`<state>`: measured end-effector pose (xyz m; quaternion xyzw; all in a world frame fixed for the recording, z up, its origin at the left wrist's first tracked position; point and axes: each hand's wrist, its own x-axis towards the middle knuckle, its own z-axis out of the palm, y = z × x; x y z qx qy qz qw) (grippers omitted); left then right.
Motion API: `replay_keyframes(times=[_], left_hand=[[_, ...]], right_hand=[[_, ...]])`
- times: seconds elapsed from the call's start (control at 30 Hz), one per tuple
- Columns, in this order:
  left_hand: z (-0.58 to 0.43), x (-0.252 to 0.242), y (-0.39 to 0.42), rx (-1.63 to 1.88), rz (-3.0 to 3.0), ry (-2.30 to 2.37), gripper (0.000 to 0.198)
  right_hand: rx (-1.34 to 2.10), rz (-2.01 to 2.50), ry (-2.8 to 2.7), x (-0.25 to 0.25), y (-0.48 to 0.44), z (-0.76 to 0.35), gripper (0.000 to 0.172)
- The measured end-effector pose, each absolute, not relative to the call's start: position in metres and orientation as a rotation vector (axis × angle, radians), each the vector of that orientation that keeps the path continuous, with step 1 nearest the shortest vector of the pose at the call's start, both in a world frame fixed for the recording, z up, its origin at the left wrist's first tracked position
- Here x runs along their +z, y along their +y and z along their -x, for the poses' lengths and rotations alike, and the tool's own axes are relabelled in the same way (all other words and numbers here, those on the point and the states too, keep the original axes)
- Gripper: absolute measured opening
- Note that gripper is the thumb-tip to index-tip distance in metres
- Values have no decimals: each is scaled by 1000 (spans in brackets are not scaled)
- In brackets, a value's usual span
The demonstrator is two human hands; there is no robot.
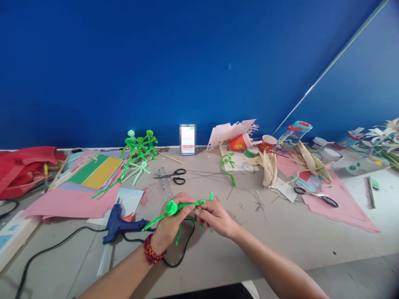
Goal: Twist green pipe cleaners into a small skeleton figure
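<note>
A bright green pipe cleaner (183, 206) with a tight coil at one end (171, 207) is held above the table in front of me. My left hand (170, 222), with a red beaded bracelet (154, 249) on its wrist, grips the strand just below the coil. My right hand (215, 218) pinches the strand between thumb and fingers to the right of the coil. Loose green ends stick out past both hands, and part of the strand is hidden behind my fingers.
A blue glue gun (121, 224) with a black cord lies left of my hands. Scissors (171, 176), a metal ruler (164, 183), pink paper (68, 203), green pipe cleaner figures (139, 145), dried husks (268, 169) and a red bag (23, 170) are spread across the table.
</note>
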<state>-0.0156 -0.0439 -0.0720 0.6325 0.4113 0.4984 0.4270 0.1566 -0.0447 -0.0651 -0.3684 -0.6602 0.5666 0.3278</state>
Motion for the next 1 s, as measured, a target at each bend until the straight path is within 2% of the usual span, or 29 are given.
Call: replay_keyframes(times=[0.3, 0.4, 0.57, 0.7, 0.87, 1.0], left_hand=[[23, -56, -37, 1260, -1839, 1207, 17], [24, -57, -34, 1181, -1822, 1174, 18], [24, -62, -36, 1059, -1672, 1061, 10], [24, -65, -39, 1008, -1378, 909, 7], [23, -72, -39, 1123, -1218, 849, 7], [21, -76, -38, 1295, -1277, 972, 7]], right_hand=[[674, 1017, -2098, -59, -51, -160, 16], [529, 996, -2063, -57, -48, -166, 16], [674, 981, -1861, -60, -39, -169, 17], [906, 1055, -1654, -66, -34, -167, 27], [1295, 1083, -1541, -73, -35, -160, 44], [1281, 1073, -1617, -76, -41, -153, 44]])
